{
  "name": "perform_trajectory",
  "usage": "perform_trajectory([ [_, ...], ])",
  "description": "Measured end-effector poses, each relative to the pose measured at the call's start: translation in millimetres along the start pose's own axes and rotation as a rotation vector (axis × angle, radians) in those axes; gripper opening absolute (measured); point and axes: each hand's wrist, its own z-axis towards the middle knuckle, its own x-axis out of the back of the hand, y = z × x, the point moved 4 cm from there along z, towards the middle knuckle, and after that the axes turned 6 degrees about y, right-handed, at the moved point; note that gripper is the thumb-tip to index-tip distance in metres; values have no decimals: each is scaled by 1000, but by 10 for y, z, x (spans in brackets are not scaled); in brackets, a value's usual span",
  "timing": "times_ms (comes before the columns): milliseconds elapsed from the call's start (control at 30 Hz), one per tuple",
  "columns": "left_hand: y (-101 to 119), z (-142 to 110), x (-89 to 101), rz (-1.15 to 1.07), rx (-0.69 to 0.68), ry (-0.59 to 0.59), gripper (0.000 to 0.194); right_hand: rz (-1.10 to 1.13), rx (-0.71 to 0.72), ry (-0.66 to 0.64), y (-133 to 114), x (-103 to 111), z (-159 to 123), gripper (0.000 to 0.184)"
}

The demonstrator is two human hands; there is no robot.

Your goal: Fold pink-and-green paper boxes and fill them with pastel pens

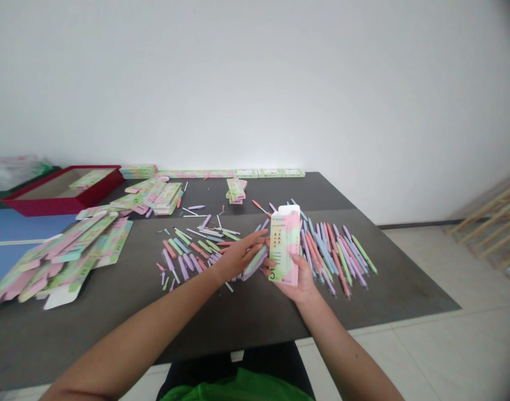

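My right hand (pixel 299 278) grips a small pastel pink-and-green box (pixel 285 244), held upright with its white top flap open. My left hand (pixel 240 253) is closed round a small bunch of pastel pens (pixel 257 260) just left of the box, their ends near its lower side. Both hands hover over a dark grey table (pixel 246 312). A row of several pens (pixel 336 250) in blue, pink, purple and green lies right of the box. More pens and white refills (pixel 192 248) are scattered to the left.
Flat unfolded pastel cartons (pixel 67 250) are heaped at the table's left, with more (pixel 155 195) further back and a small stack (pixel 236 190) behind centre. A red tray (pixel 58 189) stands at the far left. Closed boxes (pixel 246 173) line the back edge. A wooden rack (pixel 495 223) stands right.
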Motion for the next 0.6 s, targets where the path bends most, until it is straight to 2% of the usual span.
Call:
perform_trajectory([
  [67,-35,21,-28,-75,24,38,45,-70,7,-17,15,11,-5,54],
  [167,-34,29,-67,-188,68,59,51,-196,-13,-49,56,35,-16,54],
  [267,32,-21,-102,-232,196,3,52,-264,-42,-69,75,42,-43,53],
  [333,98,-74,-128,-196,270,-85,44,-298,-50,-83,61,26,-67,54],
  [433,189,-124,-139,-97,255,-167,32,-348,-62,-109,26,-15,-104,54],
  [600,158,-143,-141,44,221,-150,27,-418,-62,-132,15,-64,-171,58],
])
